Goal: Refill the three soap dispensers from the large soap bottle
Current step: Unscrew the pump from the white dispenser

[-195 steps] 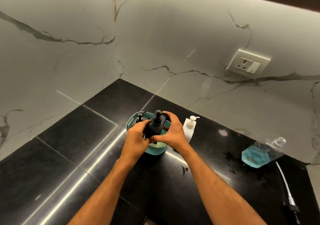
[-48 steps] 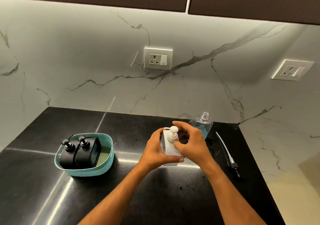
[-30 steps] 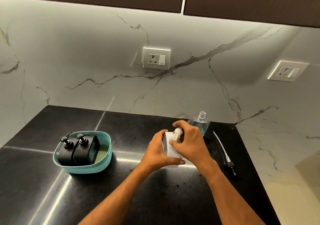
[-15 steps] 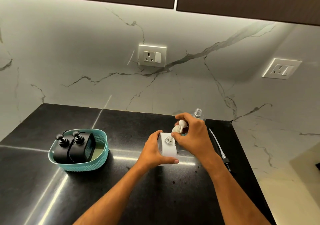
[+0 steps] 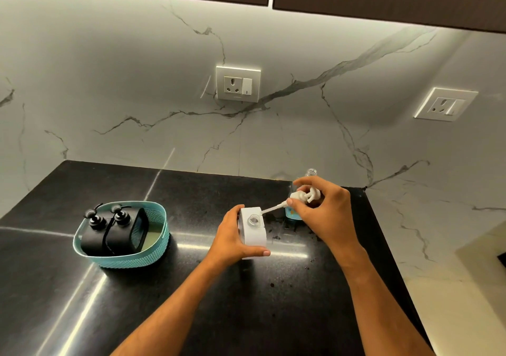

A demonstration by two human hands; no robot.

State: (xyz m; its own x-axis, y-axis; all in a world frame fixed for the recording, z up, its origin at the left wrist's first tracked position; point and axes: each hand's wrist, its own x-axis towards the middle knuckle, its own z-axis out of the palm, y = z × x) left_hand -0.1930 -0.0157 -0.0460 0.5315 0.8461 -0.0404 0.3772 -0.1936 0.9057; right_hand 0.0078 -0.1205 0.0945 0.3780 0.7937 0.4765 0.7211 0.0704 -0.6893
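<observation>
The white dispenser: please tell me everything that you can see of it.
The white dispenser is a boxy, matte bottle, plastic by its look, standing upright on the black counter. Its round neck is open: the pump is out, tilted, and its tube ends at the dispenser's top edge. The left hand holds the body, thumb across the front. The right hand holds the pump. Its fill level cannot be seen.

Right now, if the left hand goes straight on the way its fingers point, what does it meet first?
The left hand grips the white dispenser, so that blocks it at once. Past it, probably the large soap bottle with blue soap, though depth is unclear.
</observation>
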